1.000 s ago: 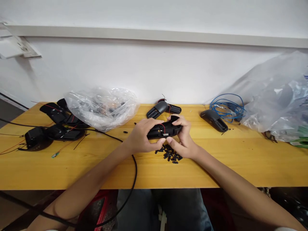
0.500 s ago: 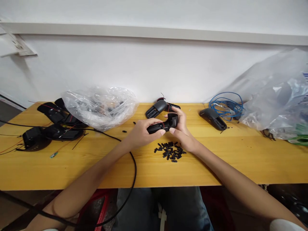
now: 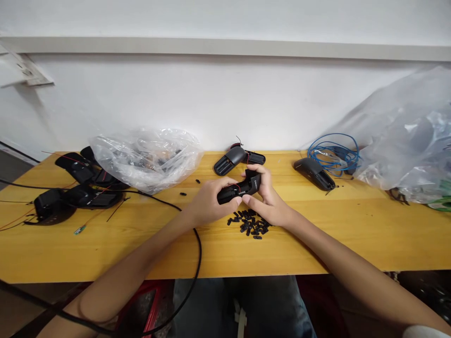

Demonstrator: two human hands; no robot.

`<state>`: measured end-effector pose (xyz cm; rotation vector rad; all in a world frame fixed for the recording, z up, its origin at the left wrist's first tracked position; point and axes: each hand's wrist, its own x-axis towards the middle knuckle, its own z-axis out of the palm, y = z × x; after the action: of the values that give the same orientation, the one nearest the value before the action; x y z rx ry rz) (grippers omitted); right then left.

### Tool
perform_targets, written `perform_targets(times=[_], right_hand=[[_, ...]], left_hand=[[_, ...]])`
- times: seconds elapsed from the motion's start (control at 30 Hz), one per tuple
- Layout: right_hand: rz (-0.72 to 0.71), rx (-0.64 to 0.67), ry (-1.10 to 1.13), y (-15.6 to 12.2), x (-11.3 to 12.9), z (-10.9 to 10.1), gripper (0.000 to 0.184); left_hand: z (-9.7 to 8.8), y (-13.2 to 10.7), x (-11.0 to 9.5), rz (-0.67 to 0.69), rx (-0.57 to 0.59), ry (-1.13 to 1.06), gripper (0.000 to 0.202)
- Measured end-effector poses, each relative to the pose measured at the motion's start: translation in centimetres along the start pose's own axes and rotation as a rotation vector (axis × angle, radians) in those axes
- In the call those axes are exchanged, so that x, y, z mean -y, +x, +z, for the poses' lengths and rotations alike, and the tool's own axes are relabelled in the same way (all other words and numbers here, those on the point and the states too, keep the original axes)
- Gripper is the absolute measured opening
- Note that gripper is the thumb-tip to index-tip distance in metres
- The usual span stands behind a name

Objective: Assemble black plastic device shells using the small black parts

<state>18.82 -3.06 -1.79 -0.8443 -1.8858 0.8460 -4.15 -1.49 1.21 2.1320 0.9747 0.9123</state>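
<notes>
Both my hands hold one black plastic housing (image 3: 239,189) with a thin red wire above the middle of the yellow wooden table (image 3: 352,234). My left hand (image 3: 207,203) is closed round its left end. My right hand (image 3: 268,199) is closed on its right end, thumb underneath. A small heap of several black plastic bits (image 3: 250,224) lies on the table just below the housing.
A clear bag of parts (image 3: 148,157) and several black housings (image 3: 81,188) lie at left. Two more housings (image 3: 236,158) rest by the wall, another (image 3: 314,172) beside a blue wire coil (image 3: 333,152). Large plastic bags (image 3: 408,141) fill the right. A black cable (image 3: 195,244) crosses the front edge.
The housing was tipped up and away from me with my right hand raised behind it, then came back down over the heap of black bits. Both hands kept hold of it.
</notes>
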Motion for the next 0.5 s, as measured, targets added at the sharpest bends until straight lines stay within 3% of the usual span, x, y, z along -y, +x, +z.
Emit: perform_targets(times=[0.17,0.3,0.4,0.5], right_hand=[[0.021,-0.083,0.13,-0.2,0.0,0.9,0.056],[0.064,-0.094,0.162,0.4,0.1,0.9,0.058],[0.039,-0.093,0.136,1.1,0.3,0.6,0.072],[0.012,-0.135,0.162,1.6,0.2,1.0,0.083]], left_hand=[[0.1,0.1,-0.7,-0.026,-0.003,-0.059,0.024],[-0.1,0.4,-0.4,-0.028,-0.001,-0.072,0.026],[-0.2,0.5,0.3,0.075,-0.043,0.047,0.028],[-0.1,0.6,1.0,0.232,-0.16,0.271,0.044]])
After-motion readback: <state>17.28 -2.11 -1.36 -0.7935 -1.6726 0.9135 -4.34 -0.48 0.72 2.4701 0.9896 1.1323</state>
